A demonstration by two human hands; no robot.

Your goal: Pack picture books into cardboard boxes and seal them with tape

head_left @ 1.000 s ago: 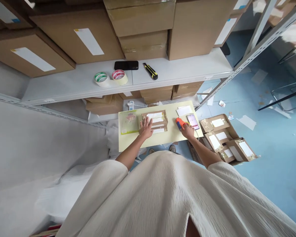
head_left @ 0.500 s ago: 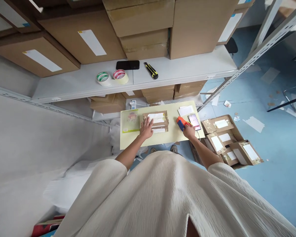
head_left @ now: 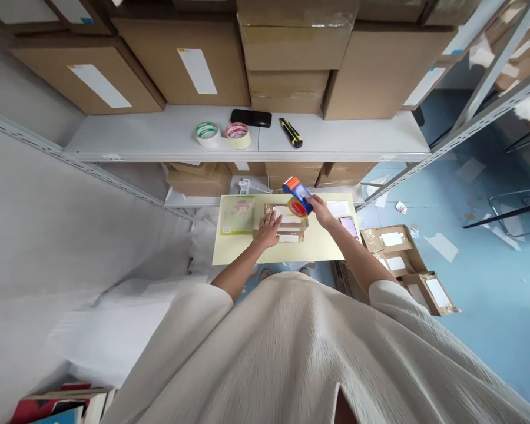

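A small cardboard parcel [head_left: 291, 227] with white labels lies on a pale yellow table [head_left: 318, 247]. My left hand [head_left: 270, 229] rests flat on its left end, fingers spread. My right hand [head_left: 321, 210] grips an orange and blue tape dispenser [head_left: 297, 194] with a red roll, raised just above the parcel's far right corner. A phone with a lit screen [head_left: 348, 225] lies on the table to the right of that hand.
A green-edged flat packet [head_left: 237, 214] lies at the table's left. The white shelf [head_left: 159, 138] behind holds two tape rolls [head_left: 223, 134], a black phone [head_left: 251, 118] and a yellow utility knife [head_left: 290, 132]. Open boxes of parcels [head_left: 406, 259] sit on the blue floor at right.
My right hand lifted the tape dispenser from the table's right side and carried it left and up over the parcel. The left hand stayed on the parcel.
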